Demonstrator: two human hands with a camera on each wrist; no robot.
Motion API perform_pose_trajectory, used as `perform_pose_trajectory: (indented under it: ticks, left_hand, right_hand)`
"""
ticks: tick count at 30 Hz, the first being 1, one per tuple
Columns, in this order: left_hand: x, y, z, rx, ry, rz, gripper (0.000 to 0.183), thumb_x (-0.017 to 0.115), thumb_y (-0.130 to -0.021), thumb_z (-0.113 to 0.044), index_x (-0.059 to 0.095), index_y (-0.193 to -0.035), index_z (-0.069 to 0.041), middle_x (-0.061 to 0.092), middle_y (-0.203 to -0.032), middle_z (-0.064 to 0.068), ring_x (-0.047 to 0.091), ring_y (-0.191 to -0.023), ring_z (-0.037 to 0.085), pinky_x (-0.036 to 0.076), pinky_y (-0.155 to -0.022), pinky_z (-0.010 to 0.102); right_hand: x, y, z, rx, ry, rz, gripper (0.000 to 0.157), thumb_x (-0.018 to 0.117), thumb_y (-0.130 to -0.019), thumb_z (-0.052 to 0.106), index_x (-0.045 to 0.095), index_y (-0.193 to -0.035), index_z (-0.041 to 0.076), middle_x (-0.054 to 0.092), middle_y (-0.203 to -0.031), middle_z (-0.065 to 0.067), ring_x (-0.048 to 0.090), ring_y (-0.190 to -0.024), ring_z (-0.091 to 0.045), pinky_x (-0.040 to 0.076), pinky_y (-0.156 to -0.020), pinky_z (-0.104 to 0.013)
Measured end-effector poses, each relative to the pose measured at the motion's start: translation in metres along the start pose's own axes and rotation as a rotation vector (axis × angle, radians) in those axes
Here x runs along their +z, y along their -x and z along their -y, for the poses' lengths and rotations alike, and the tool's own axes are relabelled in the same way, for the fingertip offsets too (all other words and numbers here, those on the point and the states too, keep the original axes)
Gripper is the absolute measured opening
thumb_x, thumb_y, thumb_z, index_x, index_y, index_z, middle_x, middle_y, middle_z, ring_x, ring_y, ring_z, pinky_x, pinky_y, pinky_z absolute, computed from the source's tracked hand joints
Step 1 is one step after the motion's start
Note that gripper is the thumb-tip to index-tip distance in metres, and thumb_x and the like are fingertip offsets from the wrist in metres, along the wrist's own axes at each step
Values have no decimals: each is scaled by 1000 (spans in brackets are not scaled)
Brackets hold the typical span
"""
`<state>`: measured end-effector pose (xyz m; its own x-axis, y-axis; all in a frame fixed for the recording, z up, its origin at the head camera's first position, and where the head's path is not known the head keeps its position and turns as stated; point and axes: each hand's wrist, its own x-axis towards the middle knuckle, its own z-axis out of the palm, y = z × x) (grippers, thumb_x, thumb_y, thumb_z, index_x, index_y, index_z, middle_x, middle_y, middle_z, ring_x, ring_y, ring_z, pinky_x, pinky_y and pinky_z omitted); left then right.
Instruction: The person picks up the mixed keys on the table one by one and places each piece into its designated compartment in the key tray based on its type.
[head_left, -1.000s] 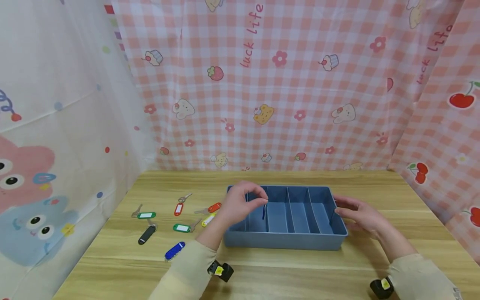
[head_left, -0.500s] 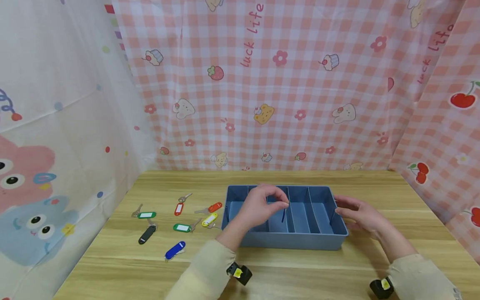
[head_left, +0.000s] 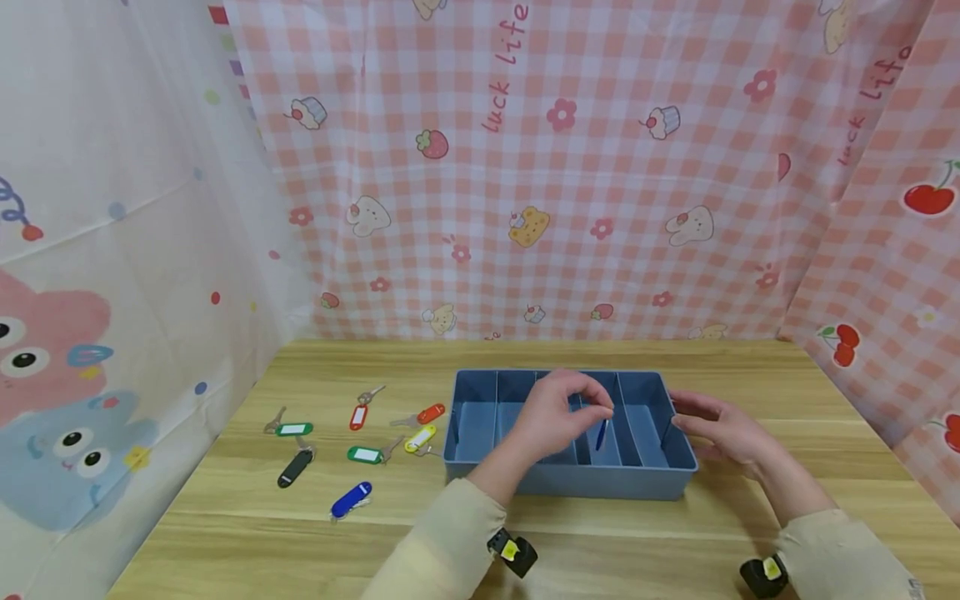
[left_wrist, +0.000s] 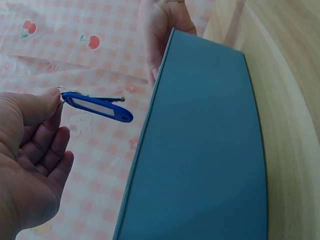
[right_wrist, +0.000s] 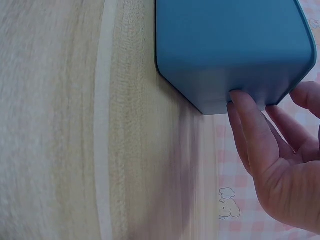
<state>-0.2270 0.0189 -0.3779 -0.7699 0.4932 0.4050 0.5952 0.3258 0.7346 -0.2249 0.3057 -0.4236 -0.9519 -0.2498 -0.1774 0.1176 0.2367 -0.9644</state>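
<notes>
My left hand pinches the metal ring of a blue key tag between thumb and fingertips. A key hangs beside the tag on the same ring. In the head view the tag dangles over the fourth compartment from the left of a blue-grey divided box. At the box's right end, my right hand rests extended fingers against the outer end wall, its thumb close to the rim.
Left of the box, several tagged keys lie on the wooden table: green tags, red tags, a yellow tag, a black tag and another blue tag. A checked curtain hangs behind.
My left hand has carried the dangling blue key tag rightward over the box, from about the second compartment to the fourth. My right hand and the box have stayed in place.
</notes>
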Motion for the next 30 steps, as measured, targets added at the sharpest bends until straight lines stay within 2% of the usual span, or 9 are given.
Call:
perform_pose_trajectory:
  ticks: [7, 15, 18, 21, 25, 30]
  left_hand:
    - [15, -7, -5, -5, 2, -47, 5, 73, -92, -18, 75, -91, -14, 66, -87, -12, 56, -92, 4, 48, -90, 28]
    - [30, -12, -12, -41, 27, -112, 6, 74, -91, -20, 76, -90, -15, 67, -87, -13, 57, -92, 4, 47, -87, 22]
    - [36, -14, -15, -63, 52, -116, 5, 74, -91, -20, 76, -90, -15, 66, -87, -14, 55, -93, 4, 48, -86, 23]
    - [41, -17, -17, -57, 42, -120, 5, 74, -91, -19, 76, -90, -16, 66, -86, -14, 55, -93, 3, 48, -87, 24]
    - [47, -21, -19, -41, 18, -129, 6, 74, -91, -20, 76, -90, -15, 67, -86, -13, 54, -94, 4, 46, -85, 20]
    - [53, -24, -21, -63, 19, -137, 6, 74, -91, -21, 77, -89, -16, 66, -85, -13, 54, -93, 2, 45, -83, 18]
  right_hand:
    - [-1, 1, 1, 14, 29, -2, 67, 57, -102, 19, 22, -152, -9, 27, -151, -36, 52, -120, -25, 51, -91, -49]
    - [1, -1, 4, 11, -6, 12, 67, 58, -101, 17, 23, -152, -9, 27, -152, -35, 53, -118, -19, 51, -93, -46]
    - [2, 0, 3, 6, -4, 10, 66, 57, -102, 17, 23, -151, -10, 26, -152, -35, 51, -120, -20, 51, -93, -45]
    - [1, 0, 3, 0, 6, 9, 65, 56, -102, 17, 23, -151, -9, 25, -153, -34, 49, -124, -23, 50, -94, -47]
    - [1, 1, 3, 5, 12, 9, 65, 56, -102, 18, 23, -152, -9, 25, -153, -34, 47, -126, -24, 48, -96, -49]
    - [0, 2, 2, 2, 16, 6, 65, 57, -102, 18, 25, -151, -9, 28, -152, -32, 47, -126, -22, 49, -95, -46]
